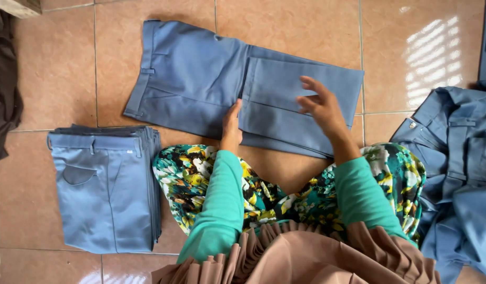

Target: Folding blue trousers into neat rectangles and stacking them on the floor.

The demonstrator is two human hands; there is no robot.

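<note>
Tiled floor holds half-folded blue trousers; the left hand presses flat on their fold to pin it, the right hand hovers open above, a folded stack left of them.

Folded trousers stack, unfolded pile

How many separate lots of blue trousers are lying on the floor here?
3: one pair half-folded under the left hand and right hand; a folded stack at left; a loose heap at right, its count hidden.
</note>
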